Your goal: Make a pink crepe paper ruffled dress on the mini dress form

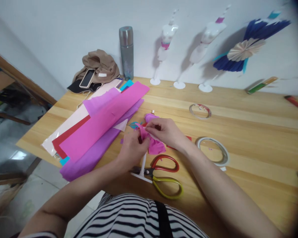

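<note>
My left hand (132, 149) is closed, thumb and fingers pinching bright pink crepe paper (157, 147). My right hand (165, 131) pinches the same paper from the other side, fingertips pressed together. The paper lies against a small mannequin whose purple-wrapped upper part (150, 116) shows beyond my hands. Its white stem and base (143, 172) come out on the near side; my hands hide the middle. Beside the base lie scissors (151, 172) with one red and one yellow handle, blades partly behind the stem. Small blue scraps (135, 125) lie near my left hand.
Pink, purple, red and white paper sheets (99, 125) pile at the left. Tape rolls (213, 151) lie at right. Along the wall stand a grey flask (127, 54), two white mannequins (167, 49) and one in blue paper (248, 49). A utility knife (262, 85) lies right.
</note>
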Motion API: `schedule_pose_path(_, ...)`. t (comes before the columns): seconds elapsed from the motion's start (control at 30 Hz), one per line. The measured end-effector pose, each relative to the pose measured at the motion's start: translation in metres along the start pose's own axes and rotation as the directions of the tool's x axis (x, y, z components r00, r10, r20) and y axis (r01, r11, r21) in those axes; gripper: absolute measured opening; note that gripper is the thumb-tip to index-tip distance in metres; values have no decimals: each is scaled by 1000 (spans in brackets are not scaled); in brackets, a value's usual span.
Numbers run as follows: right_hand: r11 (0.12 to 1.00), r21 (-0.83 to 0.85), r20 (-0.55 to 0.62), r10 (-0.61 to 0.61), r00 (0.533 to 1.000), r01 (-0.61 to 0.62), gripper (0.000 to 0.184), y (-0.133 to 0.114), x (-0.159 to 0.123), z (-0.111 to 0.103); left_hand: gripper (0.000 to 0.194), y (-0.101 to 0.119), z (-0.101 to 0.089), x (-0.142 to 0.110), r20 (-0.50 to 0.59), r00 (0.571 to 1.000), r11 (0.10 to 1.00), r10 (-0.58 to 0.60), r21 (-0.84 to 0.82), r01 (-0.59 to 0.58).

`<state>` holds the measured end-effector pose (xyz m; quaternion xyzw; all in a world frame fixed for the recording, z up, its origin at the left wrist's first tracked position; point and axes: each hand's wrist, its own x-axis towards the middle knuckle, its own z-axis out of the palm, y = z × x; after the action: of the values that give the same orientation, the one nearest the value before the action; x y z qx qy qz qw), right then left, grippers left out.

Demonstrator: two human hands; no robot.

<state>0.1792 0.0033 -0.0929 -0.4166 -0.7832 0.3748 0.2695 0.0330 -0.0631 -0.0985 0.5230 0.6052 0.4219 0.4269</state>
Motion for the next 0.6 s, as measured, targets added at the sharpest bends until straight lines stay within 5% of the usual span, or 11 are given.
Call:
schedule_pose_path(0.2,1000,23,-24,13,1000,-13,18,0,0,1,18,14,2,-1,189,888,811,-419,-361,460)
schedule_pose_path(0.6,996,63,-23,66,998,-65,17,-3,-1,-1,24,13,15,0,178,815,698,-552,-437,568)
